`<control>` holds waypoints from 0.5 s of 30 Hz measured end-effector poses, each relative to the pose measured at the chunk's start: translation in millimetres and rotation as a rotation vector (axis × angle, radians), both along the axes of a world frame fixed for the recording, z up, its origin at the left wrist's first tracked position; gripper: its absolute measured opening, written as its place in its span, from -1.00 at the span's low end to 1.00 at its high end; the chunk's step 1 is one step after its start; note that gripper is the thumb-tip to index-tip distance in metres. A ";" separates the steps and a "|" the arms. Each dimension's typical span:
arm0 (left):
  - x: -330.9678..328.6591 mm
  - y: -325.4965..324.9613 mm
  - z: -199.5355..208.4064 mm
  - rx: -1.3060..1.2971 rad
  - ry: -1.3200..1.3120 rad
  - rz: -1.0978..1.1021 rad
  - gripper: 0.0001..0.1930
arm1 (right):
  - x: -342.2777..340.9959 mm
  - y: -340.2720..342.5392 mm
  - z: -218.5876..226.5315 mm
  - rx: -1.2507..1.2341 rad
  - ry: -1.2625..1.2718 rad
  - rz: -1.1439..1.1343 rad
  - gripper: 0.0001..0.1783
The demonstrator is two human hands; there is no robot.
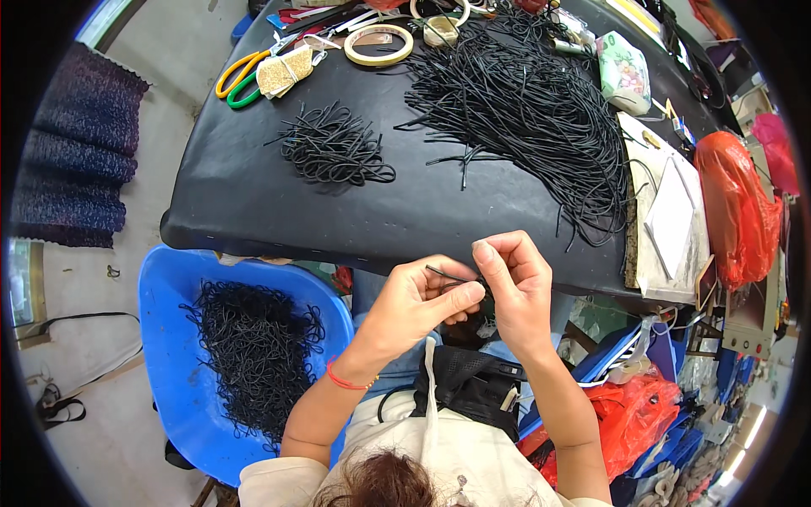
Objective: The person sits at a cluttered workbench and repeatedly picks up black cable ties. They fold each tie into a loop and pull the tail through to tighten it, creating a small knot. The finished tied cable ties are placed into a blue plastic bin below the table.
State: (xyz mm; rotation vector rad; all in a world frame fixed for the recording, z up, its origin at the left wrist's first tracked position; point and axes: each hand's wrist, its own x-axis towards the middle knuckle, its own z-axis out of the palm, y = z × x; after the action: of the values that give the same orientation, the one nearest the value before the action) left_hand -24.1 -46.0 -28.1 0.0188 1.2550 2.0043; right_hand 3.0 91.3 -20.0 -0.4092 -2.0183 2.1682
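My left hand (422,302) pinches a short black cord (445,274) between thumb and fingers, just in front of the table's near edge. Close beside it, my right hand (517,283) is closed with thumb against fingertips, at the cord's other end; the fingers partly hide what lies between them. On the black table (253,198) beyond, a small pile of looped black cords (334,145) lies to the left. A large heap of straight black cords (532,118) spreads to the right.
At lower left stands a blue tub (160,338) holding many looped black cords (253,355). Scissors (241,80) with orange and green handles and a tape roll (378,45) lie at the back. A white board (667,194) and red plastic bags (737,211) are on the right.
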 end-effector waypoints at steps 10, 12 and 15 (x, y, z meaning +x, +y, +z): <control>7.9 5.1 -1.8 -0.138 0.260 0.072 -0.83 | -3.9 14.5 6.8 -0.170 -0.135 -0.032 -0.77; 6.6 0.9 -2.7 -0.150 0.267 0.018 -0.83 | 0.1 22.1 11.8 -0.127 -0.342 0.112 -0.71; 3.1 -2.0 -2.7 -0.201 0.325 -0.061 -0.84 | 5.9 16.5 1.4 -0.005 -0.172 0.205 -0.68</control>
State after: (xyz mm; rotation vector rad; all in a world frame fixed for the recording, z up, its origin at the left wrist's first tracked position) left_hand -21.0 -48.0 -30.8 0.2915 1.6353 1.8642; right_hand 8.9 107.8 -18.6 -0.4201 -2.2351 2.3294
